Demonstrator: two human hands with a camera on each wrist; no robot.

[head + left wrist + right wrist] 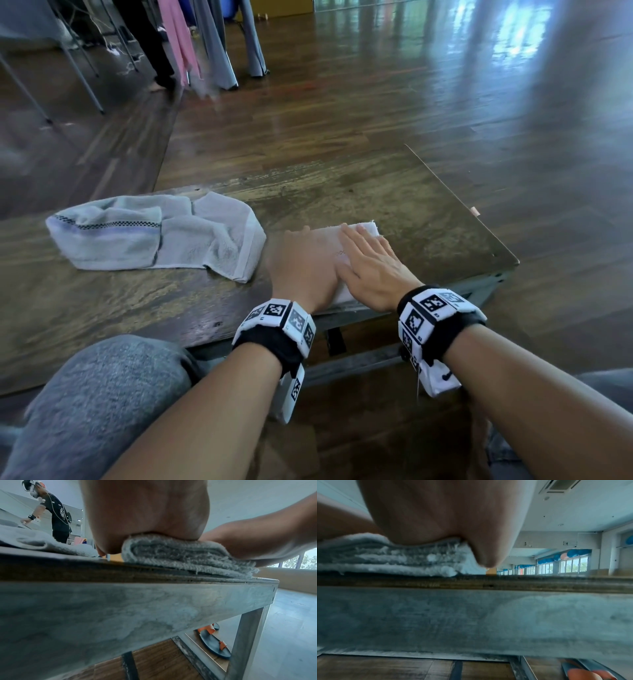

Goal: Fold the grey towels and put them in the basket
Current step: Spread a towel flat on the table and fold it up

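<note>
Both hands are flat on the folded towel (356, 236) at the lower middle of the frame — left hand (303, 265) and right hand (371, 265) side by side, fingers straight, pressing down and gripping nothing. It sits at the near edge of the table (428, 212). A second towel (154, 234) lies rumpled at middle left — well apart.

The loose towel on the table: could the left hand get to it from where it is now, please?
Probably yes: the left hand lies flat on the folded towel, and only bare table separates it from the loose towel.
</note>
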